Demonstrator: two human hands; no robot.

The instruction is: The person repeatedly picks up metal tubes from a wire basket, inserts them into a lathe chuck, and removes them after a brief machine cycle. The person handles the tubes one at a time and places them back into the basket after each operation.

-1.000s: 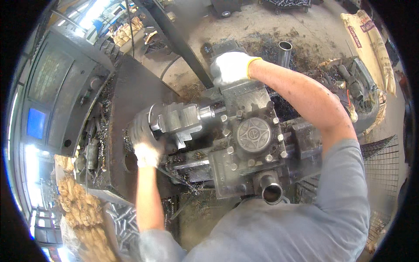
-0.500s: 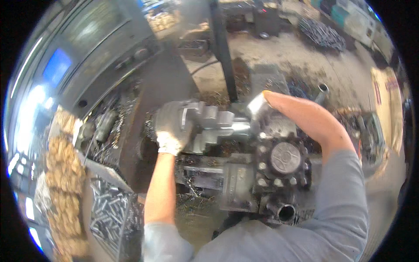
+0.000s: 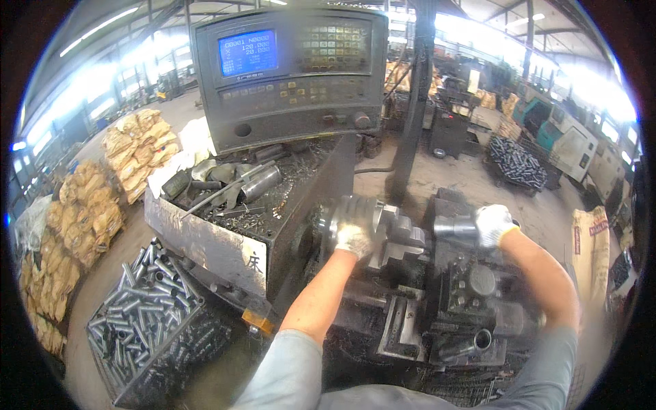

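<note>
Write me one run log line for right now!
left hand: gloved, at chuck | right hand: gloved, around metal tube | screen: lit blue

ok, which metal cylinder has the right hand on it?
The shiny cylinder right of the chuck: the right hand grips it. The open-ended tube lower in view and the tubes heaped in the crate have no hand on them.

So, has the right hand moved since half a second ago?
Yes: judged against the chuck, the right hand has moved rightward, farther from it.
</note>
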